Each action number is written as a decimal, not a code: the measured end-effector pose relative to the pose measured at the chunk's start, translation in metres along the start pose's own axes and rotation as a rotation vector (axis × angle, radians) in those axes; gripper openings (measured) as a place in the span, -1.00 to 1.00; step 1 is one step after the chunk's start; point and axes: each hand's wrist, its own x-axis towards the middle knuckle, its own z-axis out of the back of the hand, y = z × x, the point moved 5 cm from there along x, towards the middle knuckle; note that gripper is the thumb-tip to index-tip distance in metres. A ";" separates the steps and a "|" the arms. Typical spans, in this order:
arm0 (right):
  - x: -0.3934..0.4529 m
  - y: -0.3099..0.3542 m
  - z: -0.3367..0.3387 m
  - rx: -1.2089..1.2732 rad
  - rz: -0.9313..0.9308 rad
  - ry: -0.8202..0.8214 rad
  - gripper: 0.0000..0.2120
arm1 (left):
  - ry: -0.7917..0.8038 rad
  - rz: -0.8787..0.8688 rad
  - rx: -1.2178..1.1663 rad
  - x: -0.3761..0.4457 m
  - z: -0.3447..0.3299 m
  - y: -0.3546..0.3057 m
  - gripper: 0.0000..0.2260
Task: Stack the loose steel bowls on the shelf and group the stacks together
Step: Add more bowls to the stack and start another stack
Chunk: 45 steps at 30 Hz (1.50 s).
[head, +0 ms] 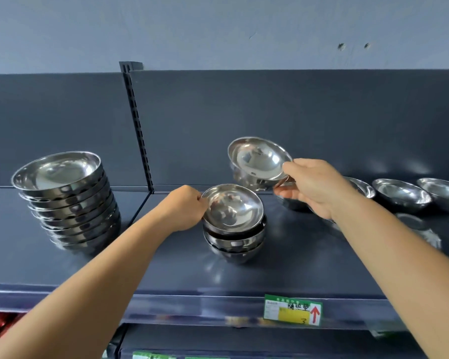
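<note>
Bowls of polished steel are sitting along a dark shelf [166, 275], round, shallow and mirror-bright, their insides catching pale reflections. The left hand [184, 208] is pinching the near-left rim of the top bowl of a short stack [233, 224] standing mid-shelf; that stack's bowls are nesting mouth-up, the top one lying a little askew, its opening leaning slightly toward the camera. The right hand [314, 187] is gripping the right rim of a lifted bowl [257, 159], thumb on the rim's inside, and is holding it in the air above and behind the short stack; this bowl is tipping steeply, its mouth facing the camera and somewhat up, its base pointing toward the shelf's dark back panel [296, 112]. Just under it another steel bowl is partly showing, though whether that one is being held too or resting on the shelf cannot be told. On the left section of the shelf a tall stack [68, 200] is standing mouth-up and leaning a little. To the right, loose bowls [402, 195] are resting separately, mouths up, in a row. On the shelf's front edge a green and yellow price tag [293, 309] is sitting.
</note>
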 end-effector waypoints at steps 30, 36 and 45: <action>-0.034 -0.033 -0.043 -0.226 -0.145 0.105 -0.70 | -0.058 0.059 -0.263 -0.021 -0.013 0.004 -0.72; -0.038 -0.032 -0.048 -0.187 -0.163 0.037 -0.63 | -0.062 -0.023 -0.112 -0.025 -0.009 -0.005 -0.62; -0.048 -0.033 -0.051 -0.209 -0.159 -0.069 -0.65 | -0.030 -0.092 -0.036 -0.022 -0.008 -0.005 -0.67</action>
